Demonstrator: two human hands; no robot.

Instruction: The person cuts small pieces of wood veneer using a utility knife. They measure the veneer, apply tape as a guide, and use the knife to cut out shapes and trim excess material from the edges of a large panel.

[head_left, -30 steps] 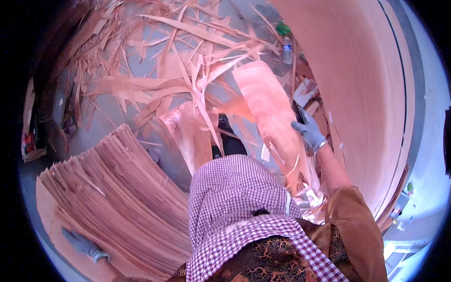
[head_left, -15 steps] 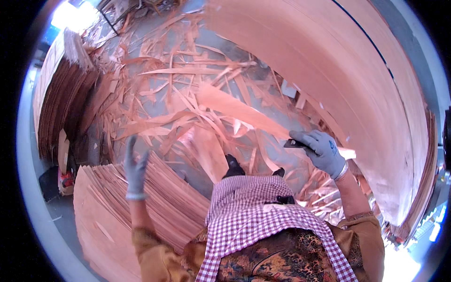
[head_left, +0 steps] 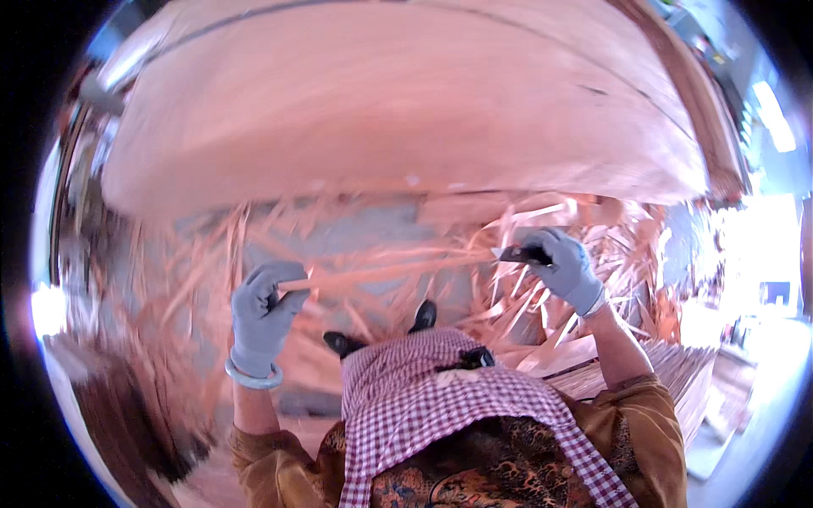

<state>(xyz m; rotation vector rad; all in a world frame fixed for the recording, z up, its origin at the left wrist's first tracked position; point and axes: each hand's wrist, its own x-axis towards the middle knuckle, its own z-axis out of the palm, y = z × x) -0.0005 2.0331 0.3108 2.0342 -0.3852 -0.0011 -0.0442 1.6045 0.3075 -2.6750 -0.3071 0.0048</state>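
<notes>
My left hand [head_left: 264, 317], in a grey glove, has thumb and fingers together, clamped on the left end of a long, narrow, pinkish-tan strip of wood veneer [head_left: 398, 269]. The strip spans the gap between my hands, in front of my purple-and-white checked cloth apron [head_left: 423, 372]; gripping it at the end leaves its length exposed. My right hand [head_left: 566, 271], likewise gloved in grey, is closed around a small, dark, flat hand tool [head_left: 527, 255] — its tip points toward the strip's right end, an attitude that presumably suits its edge. Whether these fingers also pinch the strip, I cannot tell. Beyond lies a broad, pinkish stack of veneer sheets [head_left: 406, 110]; thin, pale wood offcuts [head_left: 627, 233] litter the floor.
</notes>
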